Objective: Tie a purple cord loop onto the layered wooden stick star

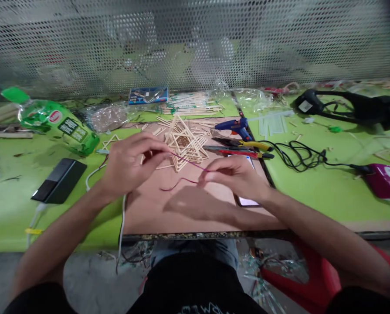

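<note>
A thin dark red string (191,162) is stretched between my two hands above a brown board (145,218). My left hand (132,159) pinches it at the upper left, thumb against fingers. Lower and to the right, my right hand (232,174) pinches the other part, and a loose tail curls left from beneath it. Just behind the string stands a star-shaped frame of thin wooden sticks (183,141). Partly covered by my right hand, a phone with a lit screen (249,201) lies on the board.
A blue glue gun (232,126) and pliers with yellow handles (255,145) lie right of the star. On the left are a green bottle (60,122) and a power bank (59,181) with a white cable. A purple box (386,181) with black cord sits right. Perforated metal (195,43) rises behind.
</note>
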Action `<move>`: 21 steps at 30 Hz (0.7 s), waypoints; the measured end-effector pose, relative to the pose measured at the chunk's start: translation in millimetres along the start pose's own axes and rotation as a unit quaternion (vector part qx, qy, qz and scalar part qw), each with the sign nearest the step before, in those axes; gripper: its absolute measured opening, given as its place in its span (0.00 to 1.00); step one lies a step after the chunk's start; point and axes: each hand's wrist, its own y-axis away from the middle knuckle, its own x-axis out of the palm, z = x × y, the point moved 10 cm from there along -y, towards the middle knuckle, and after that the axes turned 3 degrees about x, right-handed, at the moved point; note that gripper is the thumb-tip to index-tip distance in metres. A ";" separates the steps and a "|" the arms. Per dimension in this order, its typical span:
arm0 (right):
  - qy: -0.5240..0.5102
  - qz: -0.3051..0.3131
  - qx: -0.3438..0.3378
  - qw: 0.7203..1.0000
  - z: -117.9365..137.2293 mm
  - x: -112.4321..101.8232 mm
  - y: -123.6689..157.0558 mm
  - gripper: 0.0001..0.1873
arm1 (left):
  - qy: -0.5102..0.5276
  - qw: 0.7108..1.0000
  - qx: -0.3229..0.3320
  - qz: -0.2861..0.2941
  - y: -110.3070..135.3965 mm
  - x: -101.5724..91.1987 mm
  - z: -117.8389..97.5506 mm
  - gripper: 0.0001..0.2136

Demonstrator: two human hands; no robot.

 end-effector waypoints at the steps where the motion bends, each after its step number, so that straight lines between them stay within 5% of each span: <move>1: -0.002 -0.019 0.008 1.000 -3.3 -16.0 3.6 0.10 | 0.001 1.000 -0.015 -0.003 1.2 0.4 9.2 0.04; 7: 0.146 -0.091 0.063 0.983 -24.7 -94.3 25.8 0.11 | 0.017 0.998 -0.043 0.041 21.6 29.0 38.4 0.05; 10: 0.208 -0.106 0.087 0.969 -37.9 -120.8 40.8 0.11 | 0.024 0.993 -0.047 0.107 36.4 52.0 46.7 0.07; 21: 0.347 -0.126 0.168 0.914 -58.3 -164.6 90.4 0.11 | -0.015 0.963 -0.064 0.263 73.4 97.7 72.2 0.12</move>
